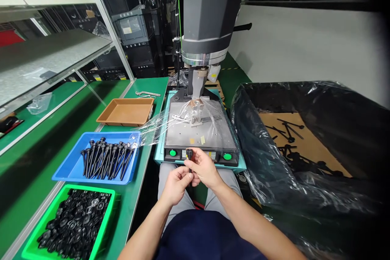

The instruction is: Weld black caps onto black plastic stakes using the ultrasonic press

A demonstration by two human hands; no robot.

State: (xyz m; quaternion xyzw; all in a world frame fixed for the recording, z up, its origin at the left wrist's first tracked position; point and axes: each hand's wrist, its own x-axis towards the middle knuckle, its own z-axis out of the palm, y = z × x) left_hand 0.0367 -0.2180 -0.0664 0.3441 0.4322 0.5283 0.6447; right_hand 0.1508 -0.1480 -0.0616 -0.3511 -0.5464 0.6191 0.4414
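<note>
In front of the machine's front panel, both my hands are closed on a black rod with a thick head (189, 155). My right hand (203, 167) grips it near the head, which points up between the fingers. Just below, my left hand (176, 184) pinches the lower part; much of the rod is hidden by the fingers. A blue tray (65, 169) to the left holds several similar black rods (105, 158). Nearer to me, a green bin (112, 205) is filled with small black plastic parts (74, 223).
Ahead stands a grey press-like machine (207, 12) over a metal plate (179, 136) partly covered by clear film (152, 128), with two green buttons (172, 152) in front. A brown tray (124, 123) and wrench (149, 94) lie left. Right, a plastic-lined box (254, 130) holds black rods (288, 130).
</note>
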